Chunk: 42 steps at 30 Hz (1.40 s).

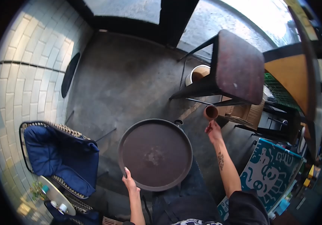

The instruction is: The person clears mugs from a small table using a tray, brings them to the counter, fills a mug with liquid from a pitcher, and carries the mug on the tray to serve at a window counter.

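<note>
A round dark tray [155, 154] is held in front of the body, its worn surface facing up. My left hand [129, 180] grips the tray's lower left rim, thumb on top. Out to the right, my right hand [213, 131] has its fingers closed on a small reddish-brown cup [210, 112], whose dark opening shows. The cup is apart from the tray and near a dark wooden stool [239, 67].
A white bucket [191, 77] stands behind the stool, and a cardboard box [245, 113] lies right of the cup. At left are a blue-cushioned chair [59, 157] and a small round table [61, 197]. A teal patterned panel [268, 172] stands at right.
</note>
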Motion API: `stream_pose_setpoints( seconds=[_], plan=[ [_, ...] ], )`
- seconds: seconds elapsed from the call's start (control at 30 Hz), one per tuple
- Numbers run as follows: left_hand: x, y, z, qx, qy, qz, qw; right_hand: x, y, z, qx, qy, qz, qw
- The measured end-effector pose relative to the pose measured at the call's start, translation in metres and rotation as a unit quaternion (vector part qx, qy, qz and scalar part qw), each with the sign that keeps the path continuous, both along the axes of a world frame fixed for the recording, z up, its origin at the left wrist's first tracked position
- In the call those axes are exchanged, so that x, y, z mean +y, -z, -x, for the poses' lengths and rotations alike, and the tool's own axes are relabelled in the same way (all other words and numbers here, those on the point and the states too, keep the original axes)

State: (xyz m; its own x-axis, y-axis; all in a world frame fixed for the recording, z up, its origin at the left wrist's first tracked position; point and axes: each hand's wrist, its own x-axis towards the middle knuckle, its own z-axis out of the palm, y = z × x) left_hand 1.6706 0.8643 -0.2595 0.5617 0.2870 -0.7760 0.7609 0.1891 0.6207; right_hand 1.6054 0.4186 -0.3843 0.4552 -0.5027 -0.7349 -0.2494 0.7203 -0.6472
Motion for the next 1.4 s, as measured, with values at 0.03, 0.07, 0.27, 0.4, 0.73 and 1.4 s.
stream_pose_setpoints(
  seconds=[0.03, 0.07, 0.27, 0.4, 0.73, 1.4],
  plan=[
    [-0.006, 0.010, 0.013, 0.012, -0.013, -0.009, 1.000, -0.018, 0.027, -0.007, 0.017, -0.006, 0.003, 1.000],
    [-0.012, 0.021, 0.025, 0.023, -0.019, -0.014, 0.999, -0.033, 0.048, -0.015, 0.032, -0.009, 0.008, 0.999],
    [-0.047, 0.070, 0.081, 0.120, -0.066, 0.005, 0.991, -0.116, 0.151, -0.054, 0.073, -0.006, 0.016, 0.997],
    [-0.056, 0.093, 0.100, 0.162, -0.063, 0.017, 0.985, -0.158, 0.198, -0.100, 0.222, 0.069, 0.037, 0.972],
    [-0.068, 0.094, 0.073, 0.137, -0.042, -0.081, 0.986, -0.171, 0.188, -0.154, 0.150, 0.178, 0.013, 0.972],
    [-0.026, 0.080, 0.056, 0.121, 0.014, -0.003, 0.993, -0.160, 0.121, -0.123, -0.037, 0.265, -0.072, 0.961]
  ],
)
